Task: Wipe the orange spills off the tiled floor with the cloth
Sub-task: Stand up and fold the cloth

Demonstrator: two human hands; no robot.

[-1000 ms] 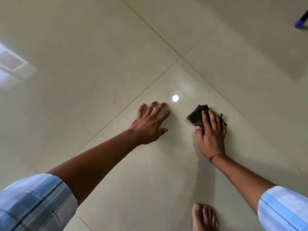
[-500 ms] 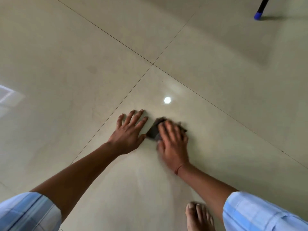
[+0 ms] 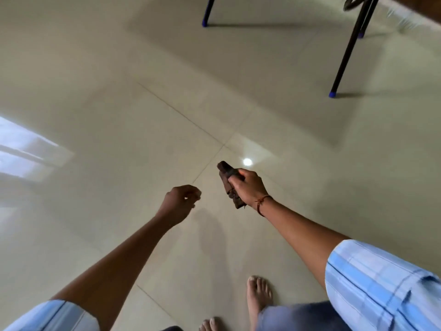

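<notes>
Head view: folded dark cloth (image 3: 229, 181) in right hand (image 3: 249, 187) above glossy tiled floor (image 3: 119, 144).

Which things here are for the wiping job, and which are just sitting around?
For the job:
- dark cloth, gripped in the right hand
- tiled floor, no orange spill visible
- left hand, loosely curled, holding nothing

Just around:
- black furniture legs with blue tips
- bare feet
</notes>
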